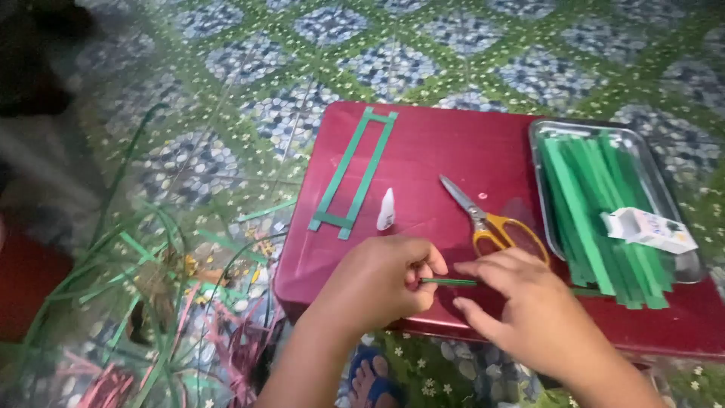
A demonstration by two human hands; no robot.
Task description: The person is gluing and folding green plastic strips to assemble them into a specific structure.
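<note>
My left hand (381, 281) is closed around one end of a thin green strip (450, 282), held just above the near edge of a dark red low table (453, 151). My right hand (521, 302) pinches the same strip further along, fingers curled over it. Behind my hands lie yellow-handled scissors (491, 223) with blades apart. A long rectangular frame of green strips (353, 170) lies flat at the table's left. A small white glue tube (387, 209) lies beside it.
A metal tray (545, 162) at the right holds several green paper strips (596, 204) and a small white box (649, 230). Loose green and pink strips (151, 302) litter the patterned tile floor at the left. A foot in a blue sandal (371, 380) shows below the table.
</note>
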